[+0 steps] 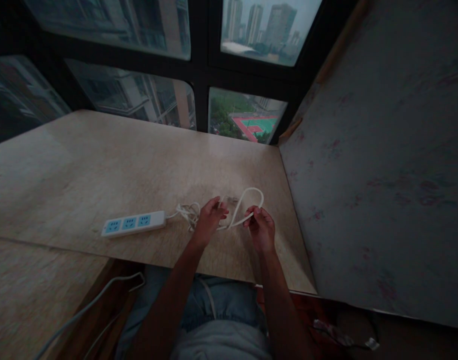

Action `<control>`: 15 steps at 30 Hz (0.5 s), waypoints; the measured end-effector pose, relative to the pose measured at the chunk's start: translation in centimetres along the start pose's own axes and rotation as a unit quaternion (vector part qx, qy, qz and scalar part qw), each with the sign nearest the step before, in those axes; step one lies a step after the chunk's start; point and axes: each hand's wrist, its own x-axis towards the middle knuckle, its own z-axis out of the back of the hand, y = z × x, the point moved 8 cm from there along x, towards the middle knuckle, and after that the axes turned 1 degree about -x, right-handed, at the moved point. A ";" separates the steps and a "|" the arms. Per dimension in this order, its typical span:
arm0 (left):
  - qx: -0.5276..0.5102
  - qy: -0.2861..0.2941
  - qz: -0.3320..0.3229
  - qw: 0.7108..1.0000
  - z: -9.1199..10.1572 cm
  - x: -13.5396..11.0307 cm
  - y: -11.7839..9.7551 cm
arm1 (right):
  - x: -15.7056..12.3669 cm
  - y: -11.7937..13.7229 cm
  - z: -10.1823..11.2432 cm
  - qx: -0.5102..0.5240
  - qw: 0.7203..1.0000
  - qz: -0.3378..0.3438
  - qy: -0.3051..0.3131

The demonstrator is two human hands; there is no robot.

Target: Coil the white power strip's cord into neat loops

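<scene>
A white power strip (133,223) with blue sockets lies on the wooden table (101,165). Its white cord (247,197) runs right in a tangle and forms a loop. My left hand (209,220) is closed around the cord near the tangled part. My right hand (261,227) pinches the cord at the base of the loop, fingers curled. The two hands are close together, a short length of cord stretched between them.
A grey stained wall (382,165) stands along the table's right edge. Dark-framed windows (199,75) rise behind the table. Another white cable (101,295) hangs below the table's front edge at my left knee. Small litter (341,337) lies on the floor at right.
</scene>
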 end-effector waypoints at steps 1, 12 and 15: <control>0.046 -0.001 -0.016 0.999 -0.1 -0.1 -0.2 | 0.0 0.1 0.0 0.000 1.000 0.001 -0.002; 0.466 0.149 -0.186 0.852 -0.4 -3.8 -3.6 | 0.1 0.1 0.7 0.028 0.999 0.005 -0.026; 0.473 0.176 -0.191 0.842 -0.1 -4.1 -2.9 | 0.3 -0.7 1.0 0.042 0.998 -0.014 -0.043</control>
